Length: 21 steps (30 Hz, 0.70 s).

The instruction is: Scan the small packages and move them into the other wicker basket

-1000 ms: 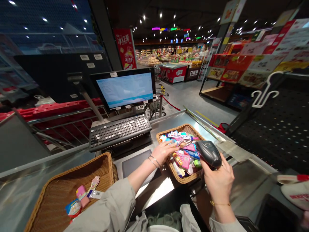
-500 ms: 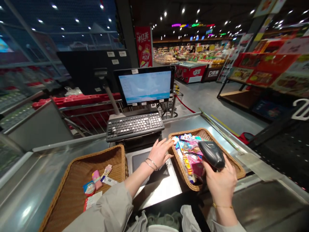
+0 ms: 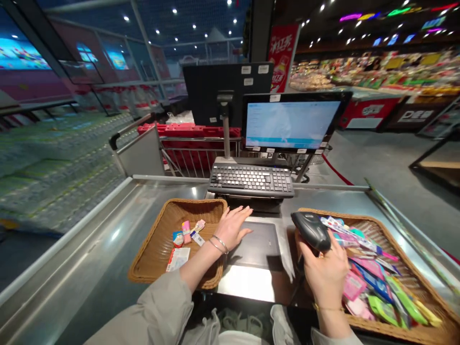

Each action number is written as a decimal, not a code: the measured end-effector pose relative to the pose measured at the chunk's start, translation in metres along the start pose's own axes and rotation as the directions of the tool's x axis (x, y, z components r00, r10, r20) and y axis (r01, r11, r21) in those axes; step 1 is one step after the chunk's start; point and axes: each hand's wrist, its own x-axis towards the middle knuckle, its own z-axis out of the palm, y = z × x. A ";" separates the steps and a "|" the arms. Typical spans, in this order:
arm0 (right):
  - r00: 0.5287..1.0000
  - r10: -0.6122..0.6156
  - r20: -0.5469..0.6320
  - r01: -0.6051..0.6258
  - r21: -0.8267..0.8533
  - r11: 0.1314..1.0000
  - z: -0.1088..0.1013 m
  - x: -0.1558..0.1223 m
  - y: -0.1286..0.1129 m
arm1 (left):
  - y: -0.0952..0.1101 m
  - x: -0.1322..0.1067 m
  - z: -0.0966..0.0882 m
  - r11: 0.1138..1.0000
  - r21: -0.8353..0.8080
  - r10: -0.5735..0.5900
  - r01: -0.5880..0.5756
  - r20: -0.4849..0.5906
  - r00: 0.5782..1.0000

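Observation:
My left hand (image 3: 233,229) is stretched out with its fingers apart, palm down and holding nothing. It is over the right edge of the left wicker basket (image 3: 143,254), beside a flat grey panel (image 3: 259,244) in the counter. Inside that basket lie several small packages, among them a pink one (image 3: 186,231), a blue-and-red one (image 3: 178,238) and a white-and-red one (image 3: 178,258). My right hand (image 3: 325,273) grips a black barcode scanner (image 3: 311,229). The scanner is above the near left corner of the right wicker basket (image 3: 431,273), which holds many colourful packaged items (image 3: 373,275).
A black keyboard (image 3: 251,179) and a lit monitor (image 3: 292,123) stand at the back of the metal counter (image 3: 108,268). Behind them are a second screen (image 3: 204,96), seen from its rear, and a metal-railed cart (image 3: 201,155). A long thin green stalk (image 3: 406,225) lies along the right edge.
The view has turned left. My left hand has moved away from the right basket to the left basket's edge. My right hand, still holding the scanner, has shifted left relative to the right basket.

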 end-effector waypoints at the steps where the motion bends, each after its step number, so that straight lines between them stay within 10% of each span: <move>1: 1.000 -0.006 0.020 0.006 0.014 1.000 0.005 -0.001 -0.005 | -0.007 -0.007 -0.003 1.000 0.009 -0.028 0.028 -0.002 1.000; 21: 0.971 -0.090 0.222 0.068 0.106 0.992 0.059 -0.023 -0.046 | -0.132 -0.133 -0.032 0.819 0.209 -0.559 0.535 0.080 0.825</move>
